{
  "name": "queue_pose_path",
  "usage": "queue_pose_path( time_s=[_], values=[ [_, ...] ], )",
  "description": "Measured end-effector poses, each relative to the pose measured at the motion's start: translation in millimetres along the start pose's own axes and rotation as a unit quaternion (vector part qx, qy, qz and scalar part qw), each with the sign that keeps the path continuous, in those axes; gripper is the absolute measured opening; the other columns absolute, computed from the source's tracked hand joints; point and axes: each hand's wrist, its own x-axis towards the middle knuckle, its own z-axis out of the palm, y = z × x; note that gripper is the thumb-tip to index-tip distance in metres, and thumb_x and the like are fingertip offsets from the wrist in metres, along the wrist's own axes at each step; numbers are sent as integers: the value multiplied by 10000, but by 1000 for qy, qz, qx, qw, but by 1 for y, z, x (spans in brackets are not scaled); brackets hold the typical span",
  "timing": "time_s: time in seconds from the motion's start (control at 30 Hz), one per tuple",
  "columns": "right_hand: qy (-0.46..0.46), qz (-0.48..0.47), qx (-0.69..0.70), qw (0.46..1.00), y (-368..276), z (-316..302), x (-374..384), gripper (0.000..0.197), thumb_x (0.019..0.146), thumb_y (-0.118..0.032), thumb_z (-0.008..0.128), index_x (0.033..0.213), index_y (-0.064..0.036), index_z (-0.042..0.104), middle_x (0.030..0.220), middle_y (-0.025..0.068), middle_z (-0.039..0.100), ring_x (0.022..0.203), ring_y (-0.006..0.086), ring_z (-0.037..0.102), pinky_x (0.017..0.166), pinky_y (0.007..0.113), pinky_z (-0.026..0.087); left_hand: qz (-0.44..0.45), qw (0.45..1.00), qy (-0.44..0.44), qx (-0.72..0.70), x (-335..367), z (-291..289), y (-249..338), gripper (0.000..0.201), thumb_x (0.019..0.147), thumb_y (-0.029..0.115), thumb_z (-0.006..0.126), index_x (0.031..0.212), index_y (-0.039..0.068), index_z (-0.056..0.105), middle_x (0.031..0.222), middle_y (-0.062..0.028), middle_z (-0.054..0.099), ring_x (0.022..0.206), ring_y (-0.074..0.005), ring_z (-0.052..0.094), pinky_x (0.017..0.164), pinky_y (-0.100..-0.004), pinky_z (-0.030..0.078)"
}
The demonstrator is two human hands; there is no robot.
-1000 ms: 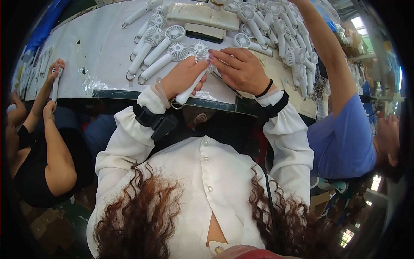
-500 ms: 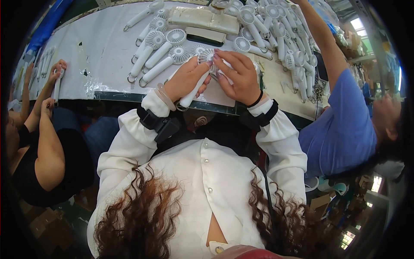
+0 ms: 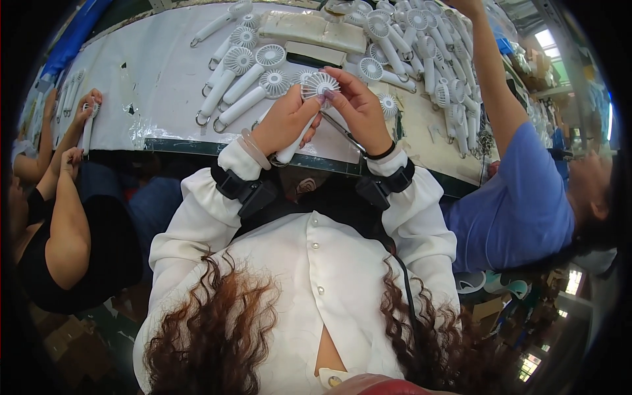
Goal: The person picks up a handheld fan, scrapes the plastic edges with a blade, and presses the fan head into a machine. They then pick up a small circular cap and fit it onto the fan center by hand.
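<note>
A white handheld fan [image 3: 318,83] with a round ribbed head is between my hands above the table's near edge. My left hand [image 3: 282,124] is wrapped round its handle just below the head, and the handle's lower end shows under my wrist. My right hand [image 3: 366,113] grips the rim of the fan head, thumb on the front and fingers behind. A slim dark metal tool [image 3: 343,131] slants below my right palm; its kind and how it is held cannot be made out. Several similar fans [image 3: 238,60] with metal rings lie just left of my hands.
A large pile of white fans [image 3: 428,49] covers the table's far right. A wrapped pale block [image 3: 309,29] and a dark-edged box [image 3: 315,55] lie ahead of my hands. One co-worker in blue [image 3: 520,197] reaches over at right; another in black [image 3: 72,243] works at left.
My right hand has turned and shifted, so its thumb now lies on the fan head and more of the head shows. The metal tool has come into sight. The co-worker's arm at right has moved.
</note>
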Motion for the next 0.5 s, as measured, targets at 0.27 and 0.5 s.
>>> queue_pose_path(
  time_s=[0.27,0.5],
  values=[
    [-10,-8,-37,999,1,-4,-1,370,964,-77,545,1326,-20,495,1290,65,556,1106,123,540,955,274,434,-65,994,-29,-87,2,-6,1,221,1009,290,394,995,69,401,746,-41,527,515,-105,504,429,-254,424],
    [-10,-104,-177,979,9,-13,3,247,928,-69,597,1170,-51,645,1271,88,587,1141,163,548,952,280,441,-111,989,-17,-98,1,-4,3,252,1007,318,376,945,75,400,729,-51,540,518,-118,511,419,-264,439]
  ],
)
